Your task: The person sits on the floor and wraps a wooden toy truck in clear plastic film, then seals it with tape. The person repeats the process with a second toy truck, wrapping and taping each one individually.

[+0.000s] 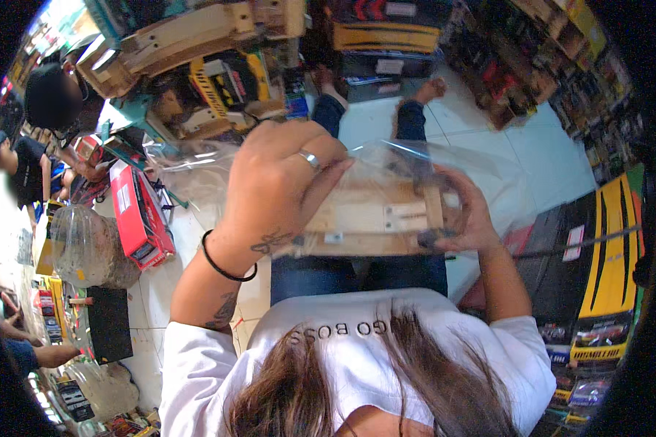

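- Pinching clear plastic film [481, 162] near the middle of the head view, my left hand [288, 164] was closed almost to a fist, thumb and fingertips pressed together on a fold of it.
- A silver ring [310, 158] sat on one finger of that hand, and a dark band [229, 256] circled the wrist.
- My right hand [470, 211], right of centre, was half curled, its fingers bent round the right end of the pale wooden piece [372, 218]; I could not tell whether film lay between skin and wood there.
- That wooden piece was in the centre of the frame, above my jeans [313, 278], with the film over it and spreading out to both sides.
- In the upper middle, dark trouser legs ended in bare feet [431, 89] on the pale tiled floor [506, 149].
- Left of centre stood a red box [140, 218], just beside a bulging clear bag [87, 247].
- Wooden parts [189, 33] and a yellow-and-black package [229, 81] filled the upper left.
- Dark boxes with yellow panels [608, 247] lay at the right edge.
- Another person in a dark top [28, 175] was at the far left.
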The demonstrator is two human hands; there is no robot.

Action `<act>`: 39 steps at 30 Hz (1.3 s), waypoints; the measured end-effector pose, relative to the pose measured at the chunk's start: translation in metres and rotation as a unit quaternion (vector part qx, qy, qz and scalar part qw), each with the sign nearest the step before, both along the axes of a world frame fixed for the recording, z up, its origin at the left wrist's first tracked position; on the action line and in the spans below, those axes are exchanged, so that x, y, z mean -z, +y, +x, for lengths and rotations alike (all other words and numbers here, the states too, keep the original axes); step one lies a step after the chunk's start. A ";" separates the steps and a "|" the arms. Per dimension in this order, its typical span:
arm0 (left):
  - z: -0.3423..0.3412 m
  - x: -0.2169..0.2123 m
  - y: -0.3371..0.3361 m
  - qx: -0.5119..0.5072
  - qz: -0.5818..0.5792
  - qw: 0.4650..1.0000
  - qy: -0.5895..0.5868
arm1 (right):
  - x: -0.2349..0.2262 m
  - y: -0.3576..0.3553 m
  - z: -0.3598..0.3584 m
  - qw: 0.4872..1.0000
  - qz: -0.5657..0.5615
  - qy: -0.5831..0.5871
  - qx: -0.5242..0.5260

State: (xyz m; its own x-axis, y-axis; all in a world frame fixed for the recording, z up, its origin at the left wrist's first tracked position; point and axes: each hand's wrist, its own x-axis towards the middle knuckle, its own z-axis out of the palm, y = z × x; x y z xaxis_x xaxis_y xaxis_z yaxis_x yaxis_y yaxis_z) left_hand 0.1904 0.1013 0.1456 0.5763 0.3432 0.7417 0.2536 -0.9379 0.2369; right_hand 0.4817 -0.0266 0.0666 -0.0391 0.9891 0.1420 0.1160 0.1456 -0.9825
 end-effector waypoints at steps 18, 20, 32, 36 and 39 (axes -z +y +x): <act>0.102 -0.013 0.029 0.142 -0.274 0.869 0.387 | 0.019 -0.002 0.037 0.999 -0.033 0.006 -0.024; 0.107 -0.022 0.026 0.104 -0.207 0.932 0.278 | 0.013 -0.004 0.035 0.999 -0.004 -0.033 -0.032; 0.094 -0.005 -0.012 0.121 0.078 0.985 0.093 | 0.027 -0.019 0.069 0.984 -0.010 0.170 -0.055; 0.096 -0.009 -0.019 0.126 0.072 0.981 0.127 | 0.008 -0.029 0.095 0.902 0.000 0.403 -0.156; 0.095 -0.015 -0.025 0.124 0.036 0.977 0.167 | -0.011 -0.034 0.107 0.989 -0.009 0.141 0.050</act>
State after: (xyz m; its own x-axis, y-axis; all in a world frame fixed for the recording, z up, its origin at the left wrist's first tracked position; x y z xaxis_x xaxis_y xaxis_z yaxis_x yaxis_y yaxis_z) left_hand 0.2851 0.0765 0.1604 0.8491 0.1150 0.5156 0.0673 -0.9916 0.1104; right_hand 0.5890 -0.0604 0.0778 0.0969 0.9886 0.1155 -0.1503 0.1293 -0.9802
